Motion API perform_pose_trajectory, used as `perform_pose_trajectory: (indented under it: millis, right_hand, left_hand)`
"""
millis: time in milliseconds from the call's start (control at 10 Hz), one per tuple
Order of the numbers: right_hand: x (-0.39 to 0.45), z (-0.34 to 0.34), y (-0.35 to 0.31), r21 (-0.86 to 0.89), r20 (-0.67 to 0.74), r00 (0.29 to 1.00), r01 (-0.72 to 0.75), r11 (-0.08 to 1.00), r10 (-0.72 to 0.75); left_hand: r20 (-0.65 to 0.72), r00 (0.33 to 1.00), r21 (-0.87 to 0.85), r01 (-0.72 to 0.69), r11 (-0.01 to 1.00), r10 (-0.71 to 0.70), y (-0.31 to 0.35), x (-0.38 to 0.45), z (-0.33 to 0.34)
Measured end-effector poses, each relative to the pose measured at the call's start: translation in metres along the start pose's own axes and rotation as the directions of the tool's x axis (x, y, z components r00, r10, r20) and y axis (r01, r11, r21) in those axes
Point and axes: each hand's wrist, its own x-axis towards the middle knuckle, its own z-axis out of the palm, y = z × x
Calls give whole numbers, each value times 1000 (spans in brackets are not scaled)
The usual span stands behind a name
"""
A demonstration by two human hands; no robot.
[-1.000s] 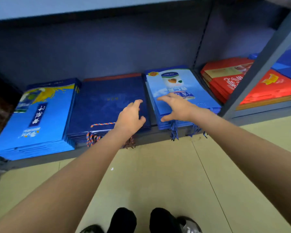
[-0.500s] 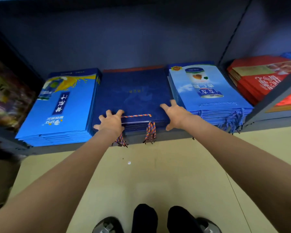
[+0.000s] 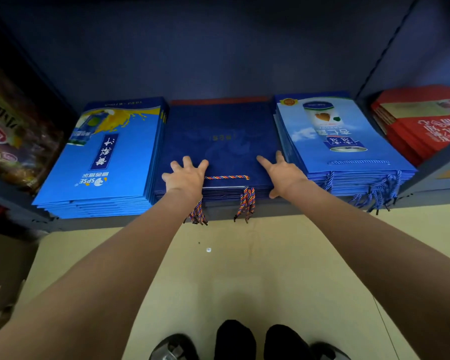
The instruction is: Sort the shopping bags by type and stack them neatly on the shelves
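A stack of dark blue shopping bags [image 3: 218,136] lies flat in the middle of the low shelf, its striped rope handles [image 3: 245,203] hanging over the front edge. My left hand [image 3: 186,175] rests on the stack's front left with fingers spread. On the front right corner lies my right hand [image 3: 283,172], fingers straight, thumb down against the stack's front edge. Left of it sits a bright blue stack with a yellow splash print [image 3: 104,157]. To the right is a light blue stack with a cup picture [image 3: 340,136].
Red bags [image 3: 421,126] are piled in the neighbouring shelf bay behind a grey upright post [image 3: 437,162]. Packaged goods [image 3: 13,136] fill the shelf at far left. The grey shelf edge [image 3: 283,207] runs just above a beige floor [image 3: 244,276], where my shoes show.
Both hands moved from the gap beside the light blue stack onto the front of the dark blue stack and slid slightly further in. The view shifted left and closer.
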Motion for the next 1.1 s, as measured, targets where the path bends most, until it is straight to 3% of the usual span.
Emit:
perform_pose_trajectory:
  millis: [400, 500, 600, 800, 1000, 1100]
  right_hand:
    - [4, -9, 3, 9, 74, 997, 33, 999, -33]
    - [2, 0, -6, -89, 34, 999, 25, 996, -22]
    - [5, 11, -11, -81, -6, 1000, 6, 997, -6]
    - [8, 13, -12, -57, 6, 1000, -20, 998, 20]
    - [-11, -9, -14, -121, -27, 999, -24, 992, 21]
    - [-47, -27, -6, -25, -115, 991, 64, 998, -66]
  left_hand:
    - [59, 998, 25, -33, 999, 31, -1, 3, -10]
    - [49, 997, 146, -73, 987, 66, -2, 3, 1]
    - [-22, 996, 219, -76, 973, 83, -5, 6, 16]
    - [-22, 996, 220, -82, 972, 89, -4, 8, 15]
    - [-64, 987, 130, -141, 981, 150, -10, -15, 2]
    - [-130, 964, -38, -238, 971, 231, -10, -46, -7]
